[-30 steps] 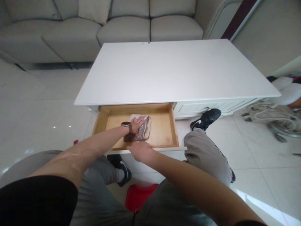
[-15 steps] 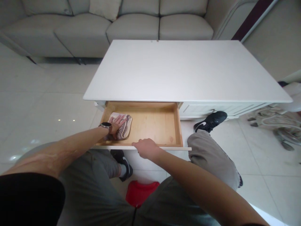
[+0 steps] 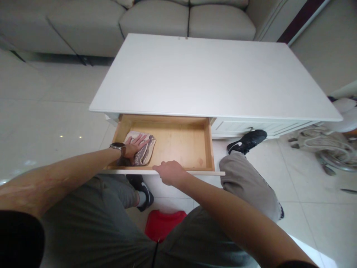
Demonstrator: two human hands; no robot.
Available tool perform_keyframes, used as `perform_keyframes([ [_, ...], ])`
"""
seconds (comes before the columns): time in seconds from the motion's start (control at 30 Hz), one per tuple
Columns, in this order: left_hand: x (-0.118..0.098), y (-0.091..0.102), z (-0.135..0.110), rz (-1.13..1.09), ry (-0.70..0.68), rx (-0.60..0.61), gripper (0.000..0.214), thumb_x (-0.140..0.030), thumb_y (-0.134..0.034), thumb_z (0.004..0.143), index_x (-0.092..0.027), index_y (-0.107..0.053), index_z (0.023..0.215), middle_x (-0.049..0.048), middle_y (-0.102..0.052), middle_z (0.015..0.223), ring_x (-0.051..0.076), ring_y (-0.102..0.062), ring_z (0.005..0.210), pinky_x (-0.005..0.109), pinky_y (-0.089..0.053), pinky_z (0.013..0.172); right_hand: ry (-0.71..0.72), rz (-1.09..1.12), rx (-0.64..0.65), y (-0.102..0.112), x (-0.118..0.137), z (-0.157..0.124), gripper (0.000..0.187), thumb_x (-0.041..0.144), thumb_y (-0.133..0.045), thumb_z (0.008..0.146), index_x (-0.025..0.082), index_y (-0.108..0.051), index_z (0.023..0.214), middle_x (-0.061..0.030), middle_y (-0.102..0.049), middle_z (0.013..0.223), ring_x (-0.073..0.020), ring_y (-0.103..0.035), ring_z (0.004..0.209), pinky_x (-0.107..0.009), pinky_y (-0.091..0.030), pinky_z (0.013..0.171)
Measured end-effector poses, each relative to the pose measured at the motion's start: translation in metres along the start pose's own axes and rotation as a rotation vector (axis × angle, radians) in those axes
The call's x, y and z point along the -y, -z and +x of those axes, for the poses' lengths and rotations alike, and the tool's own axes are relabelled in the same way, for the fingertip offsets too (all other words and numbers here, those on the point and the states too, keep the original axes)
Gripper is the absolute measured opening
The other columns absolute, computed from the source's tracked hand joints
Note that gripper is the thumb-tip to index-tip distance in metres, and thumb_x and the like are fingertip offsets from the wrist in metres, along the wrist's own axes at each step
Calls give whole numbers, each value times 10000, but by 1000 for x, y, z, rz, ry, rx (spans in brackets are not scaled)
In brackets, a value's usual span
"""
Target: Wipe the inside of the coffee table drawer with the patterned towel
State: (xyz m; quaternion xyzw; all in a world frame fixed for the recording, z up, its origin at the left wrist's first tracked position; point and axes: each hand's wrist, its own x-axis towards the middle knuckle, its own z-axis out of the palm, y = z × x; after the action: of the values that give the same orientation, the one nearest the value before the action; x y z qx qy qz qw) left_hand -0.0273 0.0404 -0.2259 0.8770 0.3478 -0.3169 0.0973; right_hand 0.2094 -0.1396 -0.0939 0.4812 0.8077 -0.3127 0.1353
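Observation:
A wooden drawer [image 3: 182, 143] is pulled out from the left part of a white coffee table [image 3: 217, 78]. Inside it, at the left side, lies a folded patterned cloth [image 3: 147, 154] in brown and cream. My left hand [image 3: 135, 146], with a watch on the wrist, rests flat on top of this cloth, fingers spread. My right hand [image 3: 170, 172] is closed over the top edge of the drawer's white front panel, near its middle; the fingertips are partly hidden.
A grey sofa [image 3: 156, 20] stands behind the table. Below me sits a red plastic object [image 3: 163, 223] between my legs. My shoes [image 3: 248, 141] flank the drawer. At the right, a rack-like item with beige fabric [image 3: 331, 145] stands on the tiled floor.
The camera view has tilted down and shifted slightly, so the sofa shows less. My left hand stays on the cloth and my right hand stays on the drawer front.

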Motion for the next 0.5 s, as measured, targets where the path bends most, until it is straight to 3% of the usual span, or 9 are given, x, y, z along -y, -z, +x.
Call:
perform_keyframes([
  [0.27,-34,21,37,-70,-38,-28,1706,-298,-1038,354,-244,14,1696,270,123,1722,506,85,1595,804,-96,1181,-11,-31,5,-4,-1,4,445,216,-593,989,238,-566,1432,-131,-693,1299,-288,-703,1145,-408,-590,889],
  [0.5,-102,54,76,-106,-124,-22,1723,-300,-1035,351,-286,48,1692,222,186,1719,491,195,1575,837,-11,1159,-7,-49,-20,-6,0,3,411,196,-578,983,241,-603,1391,-133,-708,1290,-281,-709,1140,-407,-599,885],
])
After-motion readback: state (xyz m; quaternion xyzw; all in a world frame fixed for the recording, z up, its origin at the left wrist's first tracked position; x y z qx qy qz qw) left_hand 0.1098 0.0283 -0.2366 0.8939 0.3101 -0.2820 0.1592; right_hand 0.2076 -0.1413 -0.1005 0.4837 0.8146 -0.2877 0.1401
